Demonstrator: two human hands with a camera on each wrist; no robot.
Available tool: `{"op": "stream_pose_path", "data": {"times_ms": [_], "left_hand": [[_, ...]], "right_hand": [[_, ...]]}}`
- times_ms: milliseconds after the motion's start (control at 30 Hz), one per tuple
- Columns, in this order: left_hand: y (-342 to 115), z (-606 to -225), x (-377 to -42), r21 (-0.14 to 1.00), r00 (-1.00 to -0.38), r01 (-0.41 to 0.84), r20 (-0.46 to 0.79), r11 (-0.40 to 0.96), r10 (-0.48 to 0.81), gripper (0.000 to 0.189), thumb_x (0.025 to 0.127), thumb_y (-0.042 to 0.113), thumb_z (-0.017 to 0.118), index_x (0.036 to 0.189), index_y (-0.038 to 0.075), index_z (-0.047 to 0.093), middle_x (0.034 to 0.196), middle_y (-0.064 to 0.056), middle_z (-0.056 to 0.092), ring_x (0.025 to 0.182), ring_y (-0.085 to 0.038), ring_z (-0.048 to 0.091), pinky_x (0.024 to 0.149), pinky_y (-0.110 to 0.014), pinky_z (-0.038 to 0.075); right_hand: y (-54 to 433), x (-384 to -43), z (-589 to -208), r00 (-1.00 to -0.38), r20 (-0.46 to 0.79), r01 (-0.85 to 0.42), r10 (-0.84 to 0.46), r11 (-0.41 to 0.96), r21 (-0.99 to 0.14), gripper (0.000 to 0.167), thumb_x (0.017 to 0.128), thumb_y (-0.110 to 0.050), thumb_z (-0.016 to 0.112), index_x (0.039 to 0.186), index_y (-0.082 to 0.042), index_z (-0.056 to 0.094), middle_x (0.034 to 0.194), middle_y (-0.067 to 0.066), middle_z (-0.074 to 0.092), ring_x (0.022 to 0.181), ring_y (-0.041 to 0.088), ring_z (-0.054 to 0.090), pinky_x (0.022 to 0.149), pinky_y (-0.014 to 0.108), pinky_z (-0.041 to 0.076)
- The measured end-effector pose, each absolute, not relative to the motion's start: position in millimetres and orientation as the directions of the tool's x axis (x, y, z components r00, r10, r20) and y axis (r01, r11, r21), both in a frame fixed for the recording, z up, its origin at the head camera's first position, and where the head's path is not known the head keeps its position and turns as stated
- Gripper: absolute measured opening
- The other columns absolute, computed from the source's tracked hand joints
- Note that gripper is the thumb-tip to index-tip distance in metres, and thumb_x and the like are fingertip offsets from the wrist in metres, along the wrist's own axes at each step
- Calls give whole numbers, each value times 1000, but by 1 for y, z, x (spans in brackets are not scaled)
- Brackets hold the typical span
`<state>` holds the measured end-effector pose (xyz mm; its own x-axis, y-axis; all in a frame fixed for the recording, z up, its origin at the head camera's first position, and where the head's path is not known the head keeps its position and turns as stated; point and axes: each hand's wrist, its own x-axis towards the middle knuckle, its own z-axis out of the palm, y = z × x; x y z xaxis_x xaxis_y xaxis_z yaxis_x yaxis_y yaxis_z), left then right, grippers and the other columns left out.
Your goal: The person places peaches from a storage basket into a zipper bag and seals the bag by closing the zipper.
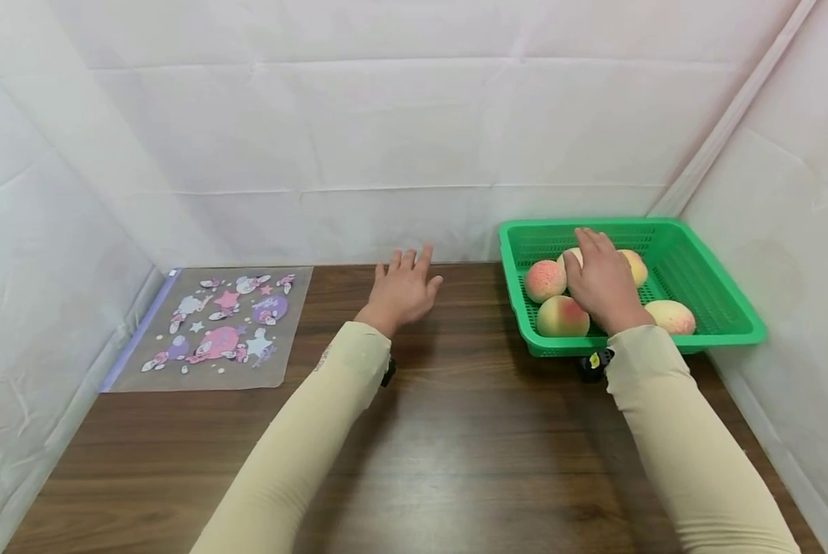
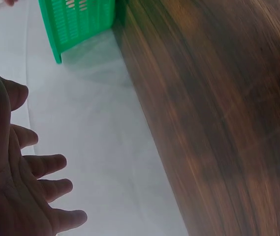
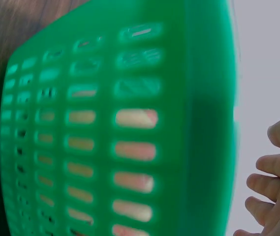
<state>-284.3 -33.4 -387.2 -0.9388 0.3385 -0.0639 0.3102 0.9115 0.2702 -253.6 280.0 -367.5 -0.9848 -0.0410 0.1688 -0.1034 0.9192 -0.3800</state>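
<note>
My right hand (image 1: 602,283) is over the green basket (image 1: 722,288), above several peaches, its fingers extended and nothing seen in its grip. A pinkish peach (image 1: 545,281) and a red-and-yellow peach (image 1: 562,316) lie left of that hand. Right of it are a yellowish peach (image 1: 636,267) and a pale peach (image 1: 672,316); another is partly hidden behind the fingers. In the right wrist view, the basket wall (image 3: 174,147) stands beside the spread fingers. Between bag and basket, my left hand (image 1: 400,297) hovers above the table with fingers spread, holding nothing.
A clear zip bag (image 1: 248,362) with pink and purple cartoon prints lies flat at the left, its purple zip edge facing the left wall. White cloth walls (image 1: 400,131) enclose the brown wooden table (image 1: 421,462) at the back and both sides.
</note>
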Motion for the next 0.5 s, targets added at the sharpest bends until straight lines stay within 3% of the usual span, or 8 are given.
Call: {"op": "stream_pose_path", "data": {"times_ms": [267,500], "left_hand": [[-19,-388,-281,302,-929,333,-54,893,365,63,104,47,26,157,23,2,163,-9,15,151,-33,6,119,-59,9],[-8,-389,-277,306,-918,355,-64,884,391,64,104,47,25,157,21,2,162,-11,16,151,-33,8,119,-56,12]], "right_hand": [[300,-250,-369,-976,217,-108,-30,927,-359,61,105,-39,23,151,2,24,155,28,25,144,48,17,114,63,16],[313,-244,-372,-982,187,-65,6,927,-370,61,105,-38,24,152,0,22,156,28,23,144,50,16,111,68,16]]}}
